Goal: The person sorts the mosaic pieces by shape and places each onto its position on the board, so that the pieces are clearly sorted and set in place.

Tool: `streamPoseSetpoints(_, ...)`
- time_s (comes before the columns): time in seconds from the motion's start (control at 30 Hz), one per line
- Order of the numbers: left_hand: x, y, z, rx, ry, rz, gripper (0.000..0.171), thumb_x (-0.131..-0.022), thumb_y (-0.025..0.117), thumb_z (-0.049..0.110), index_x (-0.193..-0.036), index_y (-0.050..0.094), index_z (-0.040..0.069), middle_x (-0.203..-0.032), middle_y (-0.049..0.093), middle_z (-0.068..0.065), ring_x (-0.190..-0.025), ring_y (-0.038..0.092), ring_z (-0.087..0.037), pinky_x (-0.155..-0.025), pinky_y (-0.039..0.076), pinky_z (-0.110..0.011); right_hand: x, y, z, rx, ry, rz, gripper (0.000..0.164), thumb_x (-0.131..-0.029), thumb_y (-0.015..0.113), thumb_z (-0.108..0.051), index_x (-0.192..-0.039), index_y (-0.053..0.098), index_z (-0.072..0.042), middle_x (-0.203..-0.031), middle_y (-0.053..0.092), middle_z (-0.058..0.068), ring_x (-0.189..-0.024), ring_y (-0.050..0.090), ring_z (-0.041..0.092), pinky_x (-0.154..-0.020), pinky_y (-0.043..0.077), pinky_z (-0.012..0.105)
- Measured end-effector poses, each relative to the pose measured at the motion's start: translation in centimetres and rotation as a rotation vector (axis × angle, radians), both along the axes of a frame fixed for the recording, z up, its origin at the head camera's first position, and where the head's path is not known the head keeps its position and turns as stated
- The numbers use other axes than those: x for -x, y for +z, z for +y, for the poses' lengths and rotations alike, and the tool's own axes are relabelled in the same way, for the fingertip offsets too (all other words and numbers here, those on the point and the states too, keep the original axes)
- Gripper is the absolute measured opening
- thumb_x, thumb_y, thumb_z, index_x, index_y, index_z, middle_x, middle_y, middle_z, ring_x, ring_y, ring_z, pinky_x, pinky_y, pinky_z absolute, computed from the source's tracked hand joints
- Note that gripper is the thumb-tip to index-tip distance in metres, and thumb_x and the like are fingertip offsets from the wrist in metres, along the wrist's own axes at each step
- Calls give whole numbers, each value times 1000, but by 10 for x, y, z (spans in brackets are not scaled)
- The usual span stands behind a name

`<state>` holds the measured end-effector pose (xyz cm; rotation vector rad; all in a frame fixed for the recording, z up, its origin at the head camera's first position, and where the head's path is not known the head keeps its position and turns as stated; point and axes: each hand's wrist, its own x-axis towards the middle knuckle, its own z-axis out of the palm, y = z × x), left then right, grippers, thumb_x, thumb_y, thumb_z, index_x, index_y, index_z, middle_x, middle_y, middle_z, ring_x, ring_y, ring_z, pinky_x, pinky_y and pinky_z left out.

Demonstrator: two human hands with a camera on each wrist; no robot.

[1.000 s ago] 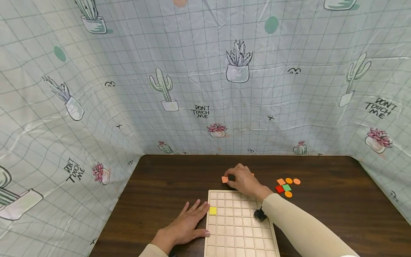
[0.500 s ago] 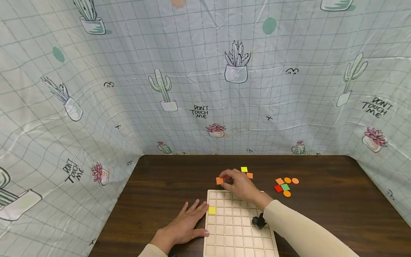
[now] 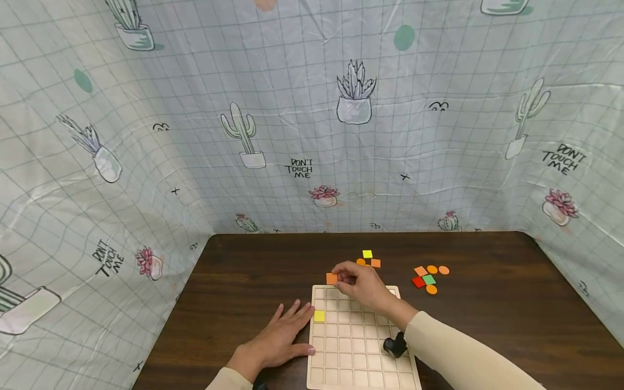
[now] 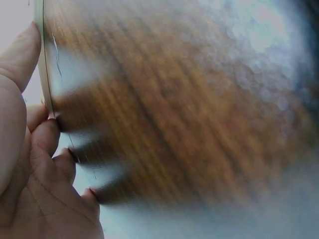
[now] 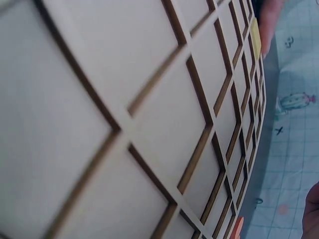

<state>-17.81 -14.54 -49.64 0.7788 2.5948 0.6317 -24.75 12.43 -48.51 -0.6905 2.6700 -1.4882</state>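
Observation:
Between thumb and fingers my right hand [image 3: 359, 284] pinches an orange square tile [image 3: 331, 278] at the far left corner of a pale wooden grid board [image 3: 351, 346]. The tile's edge also shows low in the right wrist view. A yellow square tile [image 3: 319, 316] sits in a cell of the board's left column. My left hand [image 3: 278, 338] lies spread on the table, its fingertips and thumb touching the board's left edge. In the left wrist view, the left thumb [image 4: 22, 57] rests against that edge.
Behind the right hand lie a yellow square [image 3: 368, 253], an orange square [image 3: 375, 263] and an orange round piece [image 3: 361, 262]. Farther right is a cluster with a red square [image 3: 418, 281], a green square [image 3: 429, 279] and several orange pieces. A printed curtain [image 3: 292, 108] surrounds the dark table [image 3: 487, 325].
My right hand has carried the orange square tile left and closer, to the board's far left corner. Pieces behind the hand have come into view. The left hand has stayed beside the board.

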Motion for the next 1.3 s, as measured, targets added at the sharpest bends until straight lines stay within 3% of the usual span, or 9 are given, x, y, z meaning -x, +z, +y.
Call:
streamPoseSetpoints(0.6, 2, -2, -1, 3, 11, 5, 90, -99, 67, 54, -168, 29, 12, -175, 26, -5, -164, 17, -34, -130, 9, -65, -20, -12, 9, 60, 11, -35, 18, -96, 78, -9, -112, 71, -13, -93, 64, -2, -78, 55, 8, -68, 48, 21)
streamPoseSetpoints(1.3, 1, -4, 1, 9, 18, 4, 89, -99, 67, 55, -168, 30, 13, -175, 27, -4, -164, 16, -33, -131, 8, -63, -35, -26, 1, 32, 42, -68, 15, -94, 74, -3, -108, 71, -6, -90, 66, -3, -77, 57, 4, -69, 50, 19)
